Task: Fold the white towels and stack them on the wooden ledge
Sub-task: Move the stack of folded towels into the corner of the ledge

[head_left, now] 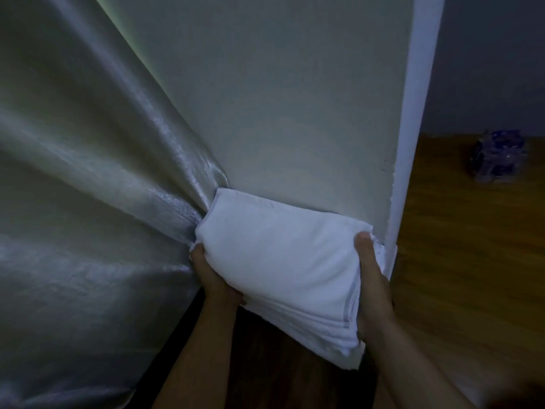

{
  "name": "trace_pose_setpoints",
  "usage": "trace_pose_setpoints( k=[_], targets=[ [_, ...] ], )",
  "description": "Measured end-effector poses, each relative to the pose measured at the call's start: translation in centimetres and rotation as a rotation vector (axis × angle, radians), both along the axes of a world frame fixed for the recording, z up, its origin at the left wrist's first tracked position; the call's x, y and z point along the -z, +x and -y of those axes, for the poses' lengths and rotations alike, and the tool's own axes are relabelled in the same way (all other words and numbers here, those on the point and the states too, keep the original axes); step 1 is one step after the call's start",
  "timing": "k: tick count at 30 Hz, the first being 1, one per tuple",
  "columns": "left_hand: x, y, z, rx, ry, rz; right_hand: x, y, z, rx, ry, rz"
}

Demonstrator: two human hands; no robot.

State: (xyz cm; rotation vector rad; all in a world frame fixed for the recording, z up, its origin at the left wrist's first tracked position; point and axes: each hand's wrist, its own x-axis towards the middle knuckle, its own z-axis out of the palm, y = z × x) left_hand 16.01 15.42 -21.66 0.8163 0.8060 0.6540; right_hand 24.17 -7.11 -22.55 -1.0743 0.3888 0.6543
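Fingers: the left hand [213,278] has its thumb curled over the left end of the folded white towels [283,261], its remaining fingers hidden beneath the bundle; the right hand [372,286] clamps the right end, thumb on top near the far corner, other fingers out of sight underneath. Whether the hidden fingers are spread or together cannot be told.

Largest item: a shiny pale curtain [88,187] fills the left side, bunched where it meets the towels. A pale wall [280,98] stands behind, ending at a white corner trim [413,128] on the right. The wooden ledge [460,246] extends to the right of the trim. The towels are a thick folded stack, held between both hands, far edge against the wall base, left end touching the curtain. A small blue-patterned packet [497,156] sits on the wood, well apart from the towels.
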Motion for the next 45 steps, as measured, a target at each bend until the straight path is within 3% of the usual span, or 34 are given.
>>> trace_pose_setpoints(
  k=[3,5,7,8,10,11,13,15,20,26,31,35,38,45],
  targets=[
    [-0.8,-0.4,0.1,-0.009,-0.037,0.015,-0.2,-0.2,-0.2,0.012,0.012,0.009],
    [-1.3,-1.0,1.6,-0.161,0.084,-0.100,-0.5,-0.4,0.2,-0.007,0.028,0.009],
    [-2.4,-1.7,3.9,-0.459,0.528,-0.359,-0.5,-0.6,0.4,-0.016,0.007,-0.012],
    [-3.1,-1.6,5.2,-0.478,0.833,-0.399,-0.5,-0.6,0.6,-0.015,-0.007,-0.026],
    [-4.4,-0.7,6.8,-0.243,1.389,-0.527,-0.5,-0.7,0.9,-0.017,-0.048,-0.049],
    [-4.6,0.0,7.0,-0.083,1.545,-0.700,-0.5,-0.6,1.1,-0.013,-0.077,-0.049],
    [-5.2,1.9,7.4,0.234,1.514,-1.027,-0.7,-0.6,1.2,0.033,-0.153,-0.019],
    [-5.3,4.0,7.4,0.422,1.359,-1.169,-1.1,-0.9,1.2,0.029,-0.202,0.054],
    [-4.0,7.0,7.6,0.477,1.324,-1.326,-1.1,-0.4,0.4,0.022,-0.258,0.186],
    [-4.4,7.3,8.0,0.504,1.281,-1.373,-0.8,0.4,-0.4,0.044,-0.417,0.197],
    [-6.6,6.0,8.5,0.582,1.182,-1.354,-1.5,1.1,0.2,-0.058,-0.436,0.142],
    [-6.7,3.3,12.1,0.678,1.262,-1.299,-2.7,1.3,-0.1,-0.055,-0.498,0.064],
    [-5.4,0.6,15.7,0.636,1.335,-1.249,-3.4,0.6,0.4,-0.080,-0.437,-0.049],
    [-4.6,-1.3,18.0,0.660,1.416,-1.208,-4.4,0.0,3.2,-0.304,-0.227,0.050]
  ],
)
